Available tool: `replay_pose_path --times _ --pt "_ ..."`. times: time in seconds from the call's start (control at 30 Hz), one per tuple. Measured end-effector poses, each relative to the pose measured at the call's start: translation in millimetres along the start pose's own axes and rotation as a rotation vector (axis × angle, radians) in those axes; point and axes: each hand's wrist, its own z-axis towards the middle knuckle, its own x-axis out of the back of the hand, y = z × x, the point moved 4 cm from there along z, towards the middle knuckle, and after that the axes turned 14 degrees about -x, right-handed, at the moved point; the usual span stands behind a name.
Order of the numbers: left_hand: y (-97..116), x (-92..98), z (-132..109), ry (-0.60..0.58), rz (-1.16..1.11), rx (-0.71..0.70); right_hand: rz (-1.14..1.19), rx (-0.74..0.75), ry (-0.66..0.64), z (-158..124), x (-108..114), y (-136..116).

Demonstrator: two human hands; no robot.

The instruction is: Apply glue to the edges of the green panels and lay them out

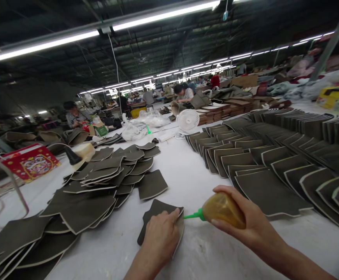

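Observation:
My left hand [162, 232] is on a dark grey-green leather-like piece [151, 212] on the white table, holding it with the fingers close together near its right edge. The thumb is partly hidden. A pale strip shows along that edge. In my right hand [252, 219] is a squeeze bottle [224, 210] of amber liquid, gripped round its body and tipped sideways. Its thin green nozzle [194, 215] points left, with the tip at the piece's right edge. A single similar piece [152, 184] lies just beyond.
Overlapping cut pieces [99, 182] lie in a loose pile to the left. Rows of similar pieces [268, 186] fan out at the right. Further back are a white fan [187, 121], plastic bags [136, 130] and a red box [30, 162]. Other people work in the background.

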Motion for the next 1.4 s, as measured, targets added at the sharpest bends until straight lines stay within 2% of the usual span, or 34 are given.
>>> replay_pose_path --times 0.17,0.33,0.53,0.67,0.83,1.0,1.2,1.4 --pt "-3.6 -3.7 0.6 0.028 0.004 0.008 -0.091 0.105 0.012 6.3 -10.8 -5.1" --pt "-5.6 -7.3 1.9 0.017 0.002 0.021 -0.126 0.147 0.005 7.8 -15.3 -6.8" --pt "-3.8 -7.7 0.4 0.024 -0.003 0.030 -0.092 -0.008 -0.012 10.0 -13.7 -4.6" --pt "-3.8 -9.0 -0.9 0.020 -0.027 0.029 -0.072 -0.041 0.020 11.7 -13.4 2.3" --pt "-4.1 -10.5 -0.2 0.013 -0.034 0.034 -0.036 -0.108 -0.025 11.5 -14.3 11.1" --pt "-3.5 -10.2 0.4 0.019 -0.042 0.019 -0.031 -0.071 0.032 10.6 -12.3 14.3" --pt "-4.8 -10.4 0.4 0.030 -0.031 0.008 0.020 -0.101 -0.050 7.3 -15.5 17.0" --pt "-4.4 -9.8 -0.6 0.025 -0.033 -0.006 0.043 -0.114 -0.008 8.3 -12.0 16.5"
